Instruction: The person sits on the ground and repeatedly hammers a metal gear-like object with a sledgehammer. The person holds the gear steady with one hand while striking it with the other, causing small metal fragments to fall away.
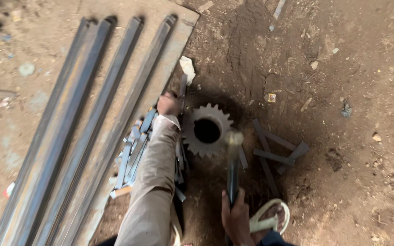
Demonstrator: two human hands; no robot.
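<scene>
L hand (168, 104) gripping flat strip (183, 86) by gear (207, 130), R hand (236, 214) gripping hammer (233, 171)

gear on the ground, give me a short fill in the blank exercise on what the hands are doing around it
1. The right hand grips the handle of a ____.
2. The left hand holds a flat metal strip at the edge of the toothed ____.
3. The long steel bars lie on the ____ side of the picture.

Missing words: hammer; gear; left
</scene>
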